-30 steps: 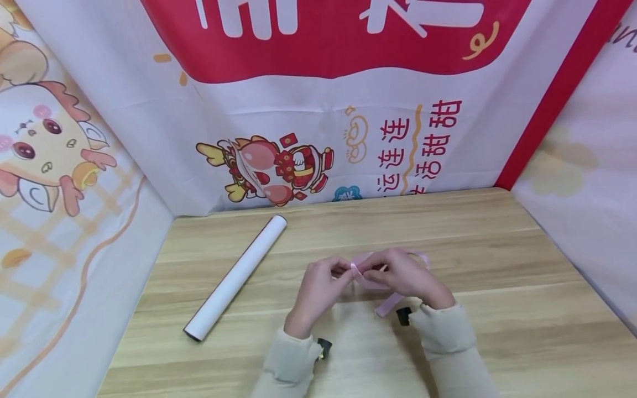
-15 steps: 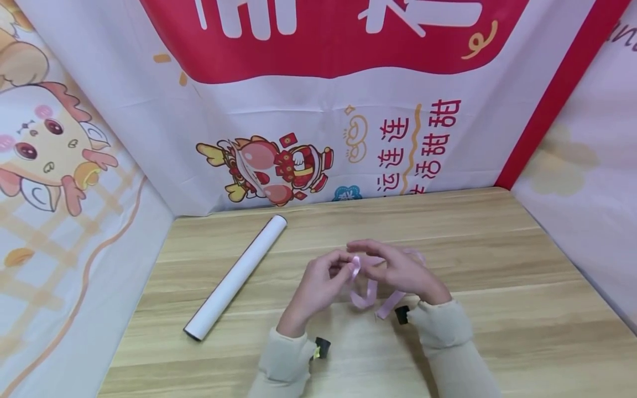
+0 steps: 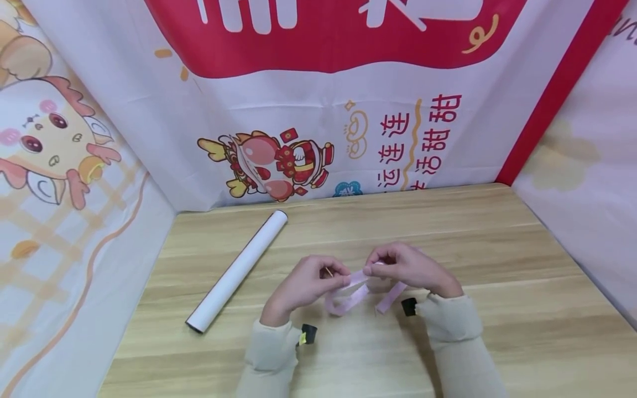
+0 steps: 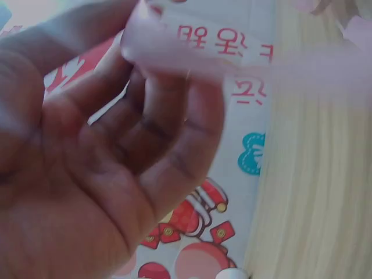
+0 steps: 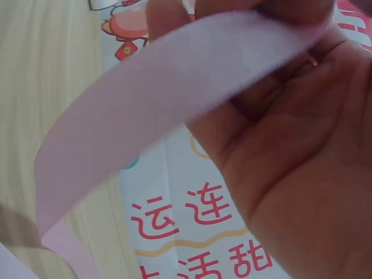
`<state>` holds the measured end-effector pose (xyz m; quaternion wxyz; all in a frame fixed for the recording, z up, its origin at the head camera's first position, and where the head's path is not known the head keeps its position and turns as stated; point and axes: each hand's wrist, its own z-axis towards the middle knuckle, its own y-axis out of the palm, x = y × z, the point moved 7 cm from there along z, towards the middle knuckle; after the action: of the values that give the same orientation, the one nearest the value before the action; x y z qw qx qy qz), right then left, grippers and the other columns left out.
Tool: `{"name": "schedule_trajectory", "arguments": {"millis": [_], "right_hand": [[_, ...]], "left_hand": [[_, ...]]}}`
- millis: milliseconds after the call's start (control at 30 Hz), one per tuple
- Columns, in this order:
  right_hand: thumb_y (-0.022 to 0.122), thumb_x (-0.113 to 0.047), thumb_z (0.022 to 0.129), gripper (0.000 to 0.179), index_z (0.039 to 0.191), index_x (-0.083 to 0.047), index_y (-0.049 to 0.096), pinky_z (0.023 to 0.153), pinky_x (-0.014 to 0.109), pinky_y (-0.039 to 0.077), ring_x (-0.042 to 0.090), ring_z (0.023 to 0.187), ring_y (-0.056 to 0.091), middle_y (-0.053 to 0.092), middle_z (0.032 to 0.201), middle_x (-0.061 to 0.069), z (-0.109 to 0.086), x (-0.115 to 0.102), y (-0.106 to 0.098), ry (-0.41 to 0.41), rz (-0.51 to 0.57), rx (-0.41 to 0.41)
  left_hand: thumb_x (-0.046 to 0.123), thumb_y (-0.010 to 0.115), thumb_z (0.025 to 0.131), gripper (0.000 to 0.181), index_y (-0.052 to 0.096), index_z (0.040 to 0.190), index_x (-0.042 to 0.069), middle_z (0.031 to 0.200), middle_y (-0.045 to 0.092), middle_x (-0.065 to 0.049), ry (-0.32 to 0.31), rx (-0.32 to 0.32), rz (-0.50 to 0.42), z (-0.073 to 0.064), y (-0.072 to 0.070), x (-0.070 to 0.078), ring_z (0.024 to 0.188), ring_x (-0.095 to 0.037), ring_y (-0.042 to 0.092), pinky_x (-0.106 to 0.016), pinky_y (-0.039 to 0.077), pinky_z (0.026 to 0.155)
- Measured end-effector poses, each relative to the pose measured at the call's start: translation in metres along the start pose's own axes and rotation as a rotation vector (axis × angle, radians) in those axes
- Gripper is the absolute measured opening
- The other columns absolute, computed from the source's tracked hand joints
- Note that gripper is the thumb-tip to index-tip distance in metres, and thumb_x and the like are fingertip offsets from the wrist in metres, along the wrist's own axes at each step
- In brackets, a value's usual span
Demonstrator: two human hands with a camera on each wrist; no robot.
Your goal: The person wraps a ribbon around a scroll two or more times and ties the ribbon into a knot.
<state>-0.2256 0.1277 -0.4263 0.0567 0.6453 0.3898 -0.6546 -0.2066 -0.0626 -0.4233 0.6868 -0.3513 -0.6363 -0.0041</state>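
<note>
A pale pink ribbon (image 3: 356,278) stretches between both hands, a little above the table. My left hand (image 3: 309,282) pinches it between thumb and fingers; in the left wrist view the ribbon (image 4: 168,55) passes over the fingertips and off to the right, blurred. On the other side my right hand (image 3: 412,269) pinches the ribbon too. Close up in the right wrist view, a broad length of ribbon (image 5: 157,87) hangs from the thumb and fingers in a curve. A loop droops below the hands, and a loose end trails under the right hand.
A long white roll (image 3: 238,271) with dark ends lies slantwise on the wooden table (image 3: 164,365), left of the hands. Printed cloth walls (image 3: 308,99) enclose the table's back and sides. Small black wrist mounts (image 3: 309,333) stick out under the cuffs.
The hands were close together at a small ribbon loop, and the right fingers loosened. Now they have moved apart, the right hand pinches the ribbon again, and a stretch spans between them.
</note>
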Motion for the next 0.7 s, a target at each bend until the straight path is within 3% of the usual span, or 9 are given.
{"name": "schedule_trajectory", "arguments": {"millis": [133, 300, 433, 567, 700], "right_hand": [[0.072, -0.026, 0.101, 0.016, 0.100, -0.010, 0.074, 0.063, 0.028, 0.054, 0.016, 0.072, 0.054, 0.058, 0.080, 0.002, -0.002, -0.004, -0.002, -0.019, 0.018, -0.004], [0.073, -0.024, 0.101, 0.015, 0.101, -0.009, 0.074, 0.062, 0.028, 0.052, 0.022, 0.074, 0.057, 0.062, 0.083, 0.006, -0.003, -0.007, -0.007, -0.014, -0.003, 0.035], [0.074, -0.027, 0.099, 0.015, 0.100, -0.012, 0.076, 0.058, 0.025, 0.042, 0.018, 0.068, 0.050, 0.058, 0.078, 0.003, -0.005, -0.012, -0.016, -0.023, -0.082, 0.139], [0.077, -0.027, 0.098, 0.015, 0.098, -0.013, 0.077, 0.059, 0.024, 0.040, 0.017, 0.070, 0.048, 0.060, 0.079, 0.003, -0.010, -0.012, -0.027, -0.012, -0.113, 0.253], [0.077, -0.027, 0.097, 0.015, 0.098, -0.012, 0.077, 0.058, 0.024, 0.041, 0.016, 0.068, 0.049, 0.061, 0.078, 0.004, -0.015, -0.008, -0.034, 0.012, -0.117, 0.313]], "left_hand": [[0.021, 0.071, 0.102, 0.015, 0.079, 0.105, 0.009, 0.088, 0.072, 0.000, 0.034, -0.116, 0.015, -0.005, 0.001, 0.001, 0.074, -0.009, 0.057, -0.020, 0.046, 0.066], [0.020, 0.062, 0.107, 0.019, 0.071, 0.103, 0.004, 0.083, 0.068, -0.001, 0.069, -0.236, -0.107, -0.012, 0.001, 0.007, 0.074, -0.012, 0.060, -0.022, 0.047, 0.070], [0.018, 0.061, 0.108, 0.019, 0.066, 0.103, 0.001, 0.082, 0.068, -0.002, 0.049, -0.258, -0.192, -0.017, -0.005, 0.008, 0.074, -0.013, 0.064, -0.024, 0.054, 0.073], [0.015, 0.063, 0.107, 0.016, 0.067, 0.104, -0.001, 0.081, 0.067, 0.000, 0.016, -0.258, -0.213, -0.024, -0.015, 0.004, 0.070, -0.011, 0.063, -0.023, 0.055, 0.068], [0.015, 0.065, 0.105, 0.018, 0.066, 0.104, -0.003, 0.080, 0.068, 0.001, 0.018, -0.334, -0.238, -0.036, -0.018, 0.001, 0.068, -0.009, 0.064, -0.023, 0.053, 0.066]]}}
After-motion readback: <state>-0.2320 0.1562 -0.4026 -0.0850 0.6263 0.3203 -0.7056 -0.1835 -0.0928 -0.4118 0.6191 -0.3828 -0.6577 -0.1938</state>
